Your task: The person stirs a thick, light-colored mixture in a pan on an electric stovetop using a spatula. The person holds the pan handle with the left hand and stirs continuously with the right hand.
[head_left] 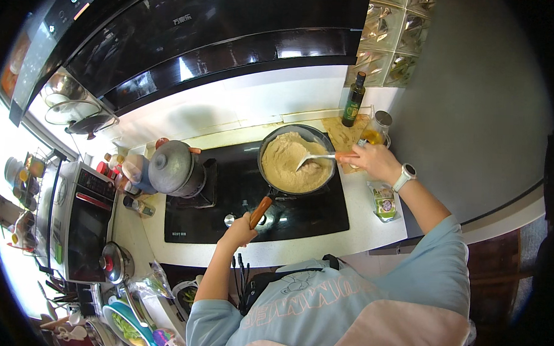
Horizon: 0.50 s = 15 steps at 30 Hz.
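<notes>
A dark frying pan (262, 169) sits on the right side of the black glass hob (228, 165), holding a wide heap of pale tan, flour-like powder (283, 158). My left hand (238, 231) is closed round the pan's brown wooden handle (261, 212). In my right hand (375, 160) is a metal spatula (317, 156) with an orange-brown handle. Its head is partly sunk in the powder, right of the pan's middle, so its full shape is hidden. A white watch is on my right wrist.
A lidded grey pot (170, 168) stands on the left burner. Behind the pan, to the right, are a dark glass bottle (354, 101) and a glass jar of yellow liquid (376, 129). A green-white packet (383, 202) lies right of the hob. A microwave (89, 221) stands at left.
</notes>
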Tool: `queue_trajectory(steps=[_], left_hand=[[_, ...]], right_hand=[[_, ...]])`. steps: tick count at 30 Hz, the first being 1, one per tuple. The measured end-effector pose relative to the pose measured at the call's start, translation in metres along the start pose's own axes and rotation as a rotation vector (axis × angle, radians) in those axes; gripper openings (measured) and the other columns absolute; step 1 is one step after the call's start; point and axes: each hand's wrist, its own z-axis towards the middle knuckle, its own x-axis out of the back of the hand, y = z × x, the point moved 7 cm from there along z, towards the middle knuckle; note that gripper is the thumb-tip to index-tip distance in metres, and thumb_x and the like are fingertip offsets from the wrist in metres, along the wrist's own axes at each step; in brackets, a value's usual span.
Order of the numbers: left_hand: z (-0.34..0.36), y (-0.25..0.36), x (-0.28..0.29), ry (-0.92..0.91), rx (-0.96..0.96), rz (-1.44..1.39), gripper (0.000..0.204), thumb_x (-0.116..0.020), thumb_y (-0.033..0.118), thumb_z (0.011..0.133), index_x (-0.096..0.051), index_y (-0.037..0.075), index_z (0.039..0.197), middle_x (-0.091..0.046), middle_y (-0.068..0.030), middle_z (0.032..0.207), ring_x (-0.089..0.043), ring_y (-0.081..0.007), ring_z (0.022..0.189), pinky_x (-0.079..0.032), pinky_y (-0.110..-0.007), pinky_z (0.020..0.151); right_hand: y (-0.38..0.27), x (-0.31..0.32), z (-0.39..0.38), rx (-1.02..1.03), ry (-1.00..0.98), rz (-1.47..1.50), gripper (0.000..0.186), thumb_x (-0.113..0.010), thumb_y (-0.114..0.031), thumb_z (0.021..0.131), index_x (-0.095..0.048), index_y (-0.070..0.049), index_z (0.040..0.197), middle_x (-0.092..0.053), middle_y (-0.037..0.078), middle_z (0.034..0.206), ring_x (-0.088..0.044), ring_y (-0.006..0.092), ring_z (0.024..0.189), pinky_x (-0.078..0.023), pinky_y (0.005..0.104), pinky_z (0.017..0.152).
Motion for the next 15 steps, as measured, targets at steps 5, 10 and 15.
queue_trajectory(steps=[5, 10, 15], left_hand=[[0.000, 0.000, 0.000, 0.006, -0.014, 0.004, 0.036, -0.062, 0.007, 0.079, -0.044, 0.000, 0.109, -0.060, -0.0161, 0.070, -0.060, -0.0224, 0.048, -0.050, -0.033, 0.041], [-0.001, 0.000, 0.001, 0.011, 0.013, 0.003, 0.035, -0.063, 0.007, 0.079, -0.044, 0.000, 0.108, -0.060, -0.0165, 0.071, -0.060, -0.0226, 0.049, -0.050, -0.033, 0.041], [-0.004, 0.004, 0.002, -0.023, 0.020, -0.004, 0.037, -0.061, 0.008, 0.078, -0.044, -0.004, 0.108, -0.064, -0.0230, 0.081, -0.064, -0.0282, 0.053, -0.052, -0.035, 0.044]], right_hand=[[0.004, -0.017, 0.040, -0.157, 0.016, -0.105, 0.043, -0.051, -0.008, 0.088, -0.057, -0.028, 0.126, -0.055, 0.006, 0.093, -0.063, 0.0203, 0.061, -0.053, 0.0332, 0.053], [-0.004, -0.055, 0.083, -0.312, -0.072, 0.053, 0.046, -0.053, -0.008, 0.085, -0.058, -0.027, 0.127, -0.058, 0.012, 0.093, -0.065, 0.0259, 0.067, -0.053, 0.0370, 0.058], [-0.005, -0.056, 0.105, -0.125, -0.151, 0.124, 0.042, -0.057, -0.010, 0.082, -0.062, -0.024, 0.121, -0.060, 0.011, 0.092, -0.065, 0.0269, 0.074, -0.052, 0.0382, 0.061]])
